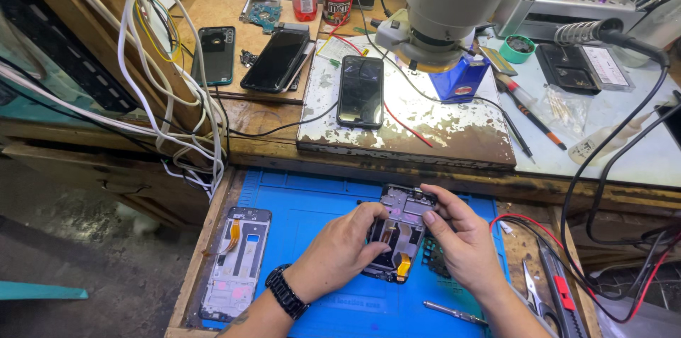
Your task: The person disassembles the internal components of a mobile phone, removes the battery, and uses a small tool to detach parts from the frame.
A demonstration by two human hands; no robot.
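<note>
Both my hands grip an opened phone body (pixel 399 233) over a blue work mat (pixel 312 203). My left hand (pixel 339 249), with a black wristwatch, holds its left edge, thumb pressing on the inner parts. My right hand (pixel 461 239) holds the right edge, thumb and forefinger near the top corner. The phone shows a metal frame, circuit parts and an orange flex tab at its lower end.
A bare phone frame (pixel 236 263) lies on the mat's left edge. A screwdriver (pixel 454 313) lies near my right wrist, cutters (pixel 537 299) further right. Above, a black phone (pixel 361 91) rests on a worn board under a microscope head (pixel 443 8); more phones (pixel 215 54) lie to the left.
</note>
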